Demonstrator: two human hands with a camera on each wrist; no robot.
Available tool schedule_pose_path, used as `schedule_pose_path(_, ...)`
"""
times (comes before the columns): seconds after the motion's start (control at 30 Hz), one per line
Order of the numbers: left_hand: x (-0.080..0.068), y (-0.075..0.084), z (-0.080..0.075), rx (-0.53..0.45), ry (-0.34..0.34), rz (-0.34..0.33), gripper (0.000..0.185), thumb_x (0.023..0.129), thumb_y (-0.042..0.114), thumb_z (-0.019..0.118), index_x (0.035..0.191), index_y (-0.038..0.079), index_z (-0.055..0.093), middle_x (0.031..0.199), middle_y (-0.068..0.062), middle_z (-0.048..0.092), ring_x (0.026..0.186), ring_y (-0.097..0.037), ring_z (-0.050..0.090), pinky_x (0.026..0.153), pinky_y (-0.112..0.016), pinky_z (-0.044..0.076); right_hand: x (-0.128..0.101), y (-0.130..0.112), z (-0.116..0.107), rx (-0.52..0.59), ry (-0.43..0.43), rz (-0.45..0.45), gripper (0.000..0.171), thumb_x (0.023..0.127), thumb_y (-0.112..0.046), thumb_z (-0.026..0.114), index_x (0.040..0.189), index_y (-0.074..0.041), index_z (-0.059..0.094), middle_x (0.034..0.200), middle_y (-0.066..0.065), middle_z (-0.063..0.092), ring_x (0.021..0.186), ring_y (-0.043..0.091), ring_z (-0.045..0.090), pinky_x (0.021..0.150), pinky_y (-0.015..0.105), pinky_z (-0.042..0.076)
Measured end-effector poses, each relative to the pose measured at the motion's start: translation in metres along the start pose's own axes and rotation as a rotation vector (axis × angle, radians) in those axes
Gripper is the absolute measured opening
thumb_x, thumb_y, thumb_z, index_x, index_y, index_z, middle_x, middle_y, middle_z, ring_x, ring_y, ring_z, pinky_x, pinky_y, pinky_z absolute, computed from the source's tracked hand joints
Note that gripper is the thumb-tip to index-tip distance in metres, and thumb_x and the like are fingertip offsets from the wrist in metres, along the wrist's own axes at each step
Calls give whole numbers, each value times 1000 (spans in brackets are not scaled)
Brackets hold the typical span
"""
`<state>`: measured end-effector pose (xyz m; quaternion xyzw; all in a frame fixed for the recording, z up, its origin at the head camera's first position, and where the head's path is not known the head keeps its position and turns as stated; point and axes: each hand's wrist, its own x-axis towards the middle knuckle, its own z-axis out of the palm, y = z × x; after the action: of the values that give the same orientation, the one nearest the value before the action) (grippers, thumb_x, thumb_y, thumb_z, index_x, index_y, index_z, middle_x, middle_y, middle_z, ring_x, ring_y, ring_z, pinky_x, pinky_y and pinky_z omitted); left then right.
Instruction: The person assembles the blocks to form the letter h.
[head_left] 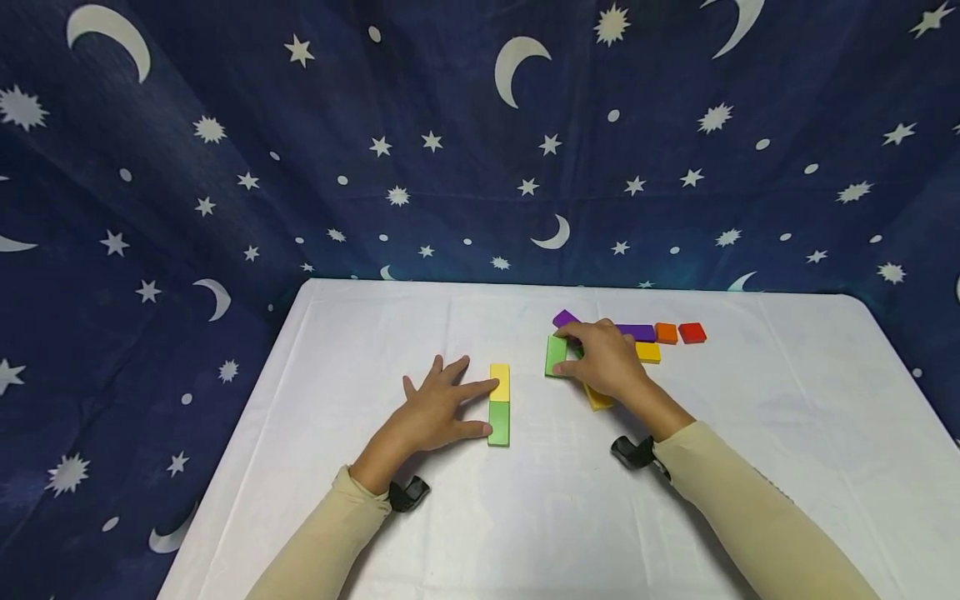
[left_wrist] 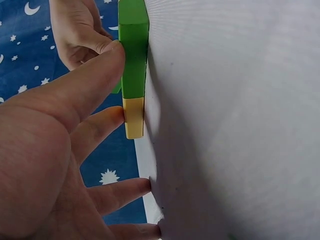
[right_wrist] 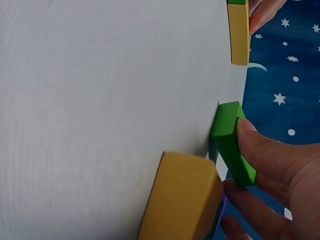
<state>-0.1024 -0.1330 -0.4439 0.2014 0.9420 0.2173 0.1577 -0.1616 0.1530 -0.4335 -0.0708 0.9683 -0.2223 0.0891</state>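
Note:
My left hand lies flat on the white table with its fingers spread. Its thumb and index fingertip touch the left side of a short row made of a yellow block and a green block. In the left wrist view the thumb presses the green block and a finger meets the yellow block. My right hand pinches a second green block, tilted up on its edge. The right wrist view shows the thumb on that green block.
A yellow block lies under my right wrist, large in the right wrist view. Behind the hand sit a purple block, a long purple block, an orange, a red and another yellow block. A starry blue cloth surrounds the table.

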Motion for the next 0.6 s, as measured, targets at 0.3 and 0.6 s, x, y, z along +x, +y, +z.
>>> schedule_pose_path(0.3,1,-1,1,5,-3,-7,66,84,53,80,145,41,57,166,-16,30,153,-56,11,100,-92,9,0,-2,4,114,10,-24,53,79,-24,90,128,-18,69,107,7,76,102,29,62,94,49,49)
schedule_pose_path(0.6,1,0,0,7,-5,-8,66,84,53,79,145,41,56,167,-16,30,153,-57,12,100,-92,9,-1,-8,8,253,54,-77,47,80,-15,88,124,-16,73,100,8,74,89,23,70,83,42,57)
